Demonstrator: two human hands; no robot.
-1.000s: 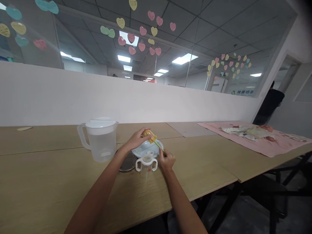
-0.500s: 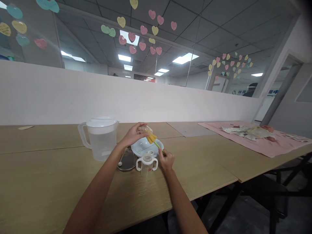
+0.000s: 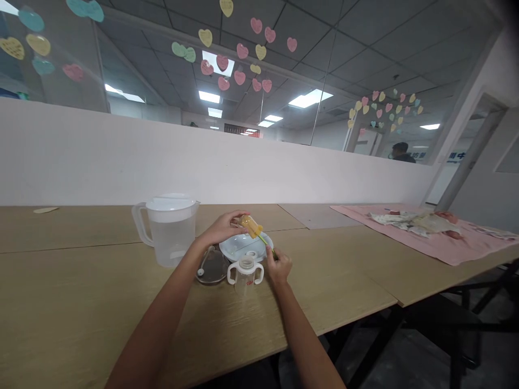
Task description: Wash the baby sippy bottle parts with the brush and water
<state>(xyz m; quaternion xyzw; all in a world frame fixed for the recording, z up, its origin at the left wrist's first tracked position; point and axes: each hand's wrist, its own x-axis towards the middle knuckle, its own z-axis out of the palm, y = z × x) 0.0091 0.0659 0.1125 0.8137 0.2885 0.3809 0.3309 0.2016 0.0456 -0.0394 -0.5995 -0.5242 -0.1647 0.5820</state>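
My left hand (image 3: 227, 228) is closed round a small clear cup-like piece (image 3: 244, 220), tilted over a pale blue-white bowl (image 3: 233, 249). My right hand (image 3: 279, 266) grips the green handle (image 3: 265, 241) of a brush, whose yellow sponge head (image 3: 254, 228) reaches into the clear piece. Just below the bowl stands an uncapped clear bottle (image 3: 244, 282) with two white side handles. Beside it on the left lies a dark, clear-rimmed item (image 3: 213, 266) with a small white knob. A small white ring-shaped part (image 3: 251, 255) sits behind the bottle.
A lidded translucent pitcher (image 3: 172, 232) holding water stands at the left on the wooden table (image 3: 101, 302). At the right, a pink cloth (image 3: 438, 248) bears crumpled clothing (image 3: 421, 222). Behind the glass, a person (image 3: 401, 152) shows at the right.
The sponge head sits deeper in the clear piece, which has moved slightly down and right with my left hand. Behind the glass, the person has shifted left.
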